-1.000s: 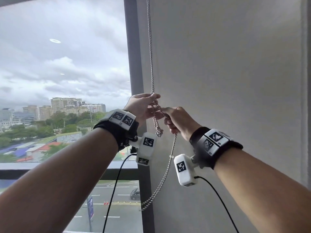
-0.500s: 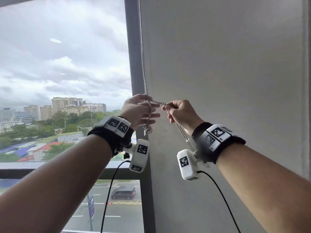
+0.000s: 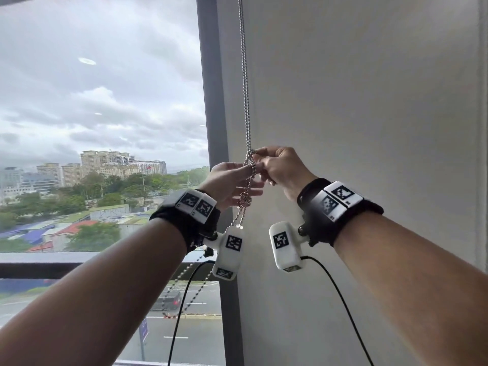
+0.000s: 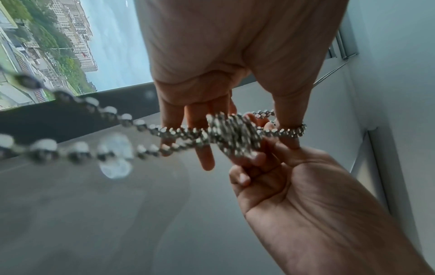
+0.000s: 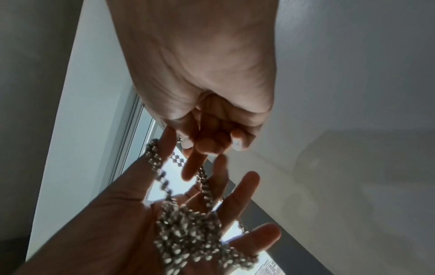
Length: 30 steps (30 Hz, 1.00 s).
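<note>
Cut off at the head view's top edge, blurred near the left wrist lens, hidden behind the wrist camera (image 3: 229, 249) below the knot (image 3: 244, 202): bead chain (image 3: 245, 101)

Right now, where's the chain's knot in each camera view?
Head: knot, centre, just under the left hand's fingers.
Left wrist: knot, right of centre, at the fingertips.
Right wrist: knot, low centre, over the left palm.
Shared landmark: the left hand pinching the bead chain.

Chain (image 3: 246, 101): silver metal beads, doubled strand, hanging near-vertical from above. Knot (image 3: 244, 200) partway down, tangled and tightly bunched. Below it the strands dangle slack, down-left.
</note>
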### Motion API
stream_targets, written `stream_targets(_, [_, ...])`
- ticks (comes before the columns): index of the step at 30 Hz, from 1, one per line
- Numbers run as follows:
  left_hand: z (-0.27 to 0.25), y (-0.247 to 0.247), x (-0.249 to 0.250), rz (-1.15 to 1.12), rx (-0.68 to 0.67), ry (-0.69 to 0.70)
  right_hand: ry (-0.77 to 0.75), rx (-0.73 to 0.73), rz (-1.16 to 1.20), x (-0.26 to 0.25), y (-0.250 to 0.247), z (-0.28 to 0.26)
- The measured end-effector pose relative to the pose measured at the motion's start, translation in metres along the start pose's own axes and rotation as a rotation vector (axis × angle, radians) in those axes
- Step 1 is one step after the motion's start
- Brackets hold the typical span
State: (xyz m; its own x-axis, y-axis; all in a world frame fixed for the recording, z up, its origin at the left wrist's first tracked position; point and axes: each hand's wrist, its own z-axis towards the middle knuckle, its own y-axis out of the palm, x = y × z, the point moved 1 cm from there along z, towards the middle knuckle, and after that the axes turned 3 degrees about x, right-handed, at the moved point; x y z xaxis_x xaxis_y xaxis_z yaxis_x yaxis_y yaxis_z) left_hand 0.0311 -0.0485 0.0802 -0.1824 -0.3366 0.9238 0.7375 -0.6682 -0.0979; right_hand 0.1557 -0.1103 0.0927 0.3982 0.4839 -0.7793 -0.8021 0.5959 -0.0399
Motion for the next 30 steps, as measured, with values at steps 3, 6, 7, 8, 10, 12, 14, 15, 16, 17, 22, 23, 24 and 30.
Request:
stream_targets(3, [0.004,0.000,-0.006,-0.043,0.058,-0.009,0.098,-0.052,0.110,0.000,0.001,-0.001])
stream_targets(6, [0.005,-0.001,-0.007,-0.035,0.087,-0.001,0.193,-0.115,0.237,-0.001,0.004,-0.005])
stream_targets(7, [0.005,-0.001,-0.007,-0.030,0.091,-0.006,0.213,-0.132,0.264,-0.001,0.005,-0.007])
stream_targets(8, [0.006,-0.003,-0.008,-0.023,0.101,-0.011,0.229,-0.144,0.283,-0.001,0.006,-0.008])
stream_targets(10, [0.006,-0.005,-0.008,-0.026,0.107,-0.014,0.252,-0.160,0.300,0.000,0.008,-0.010])
stream_targets(12, [0.007,-0.009,-0.009,-0.064,0.106,-0.013,0.246,-0.176,0.283,0.001,0.009,-0.013])
stream_targets(14, [0.008,-0.014,-0.009,-0.118,0.093,0.008,0.227,-0.196,0.253,0.004,0.009,-0.017])
stream_targets(15, [0.008,-0.017,-0.008,-0.135,0.082,0.017,0.215,-0.201,0.232,0.008,0.010,-0.018])
stream_targets(16, [0.008,-0.020,-0.007,-0.139,0.072,0.026,0.201,-0.200,0.211,0.011,0.009,-0.019])
stream_targets(17, [0.007,-0.022,-0.006,-0.133,0.065,0.038,0.189,-0.193,0.190,0.014,0.010,-0.020])
stream_targets(22, [0.002,-0.029,-0.002,-0.183,0.097,0.047,0.148,-0.137,0.142,0.024,0.011,-0.017])
stream_targets(23, [-0.001,-0.030,-0.003,-0.191,0.090,0.040,0.141,-0.126,0.139,0.025,0.011,-0.017])
stream_targets(24, [-0.003,-0.030,-0.005,-0.188,0.079,0.026,0.129,-0.115,0.131,0.025,0.010,-0.017])
stream_targets(30, [-0.015,-0.037,-0.004,-0.144,0.078,0.011,-0.008,-0.071,-0.018,0.030,0.008,-0.016])
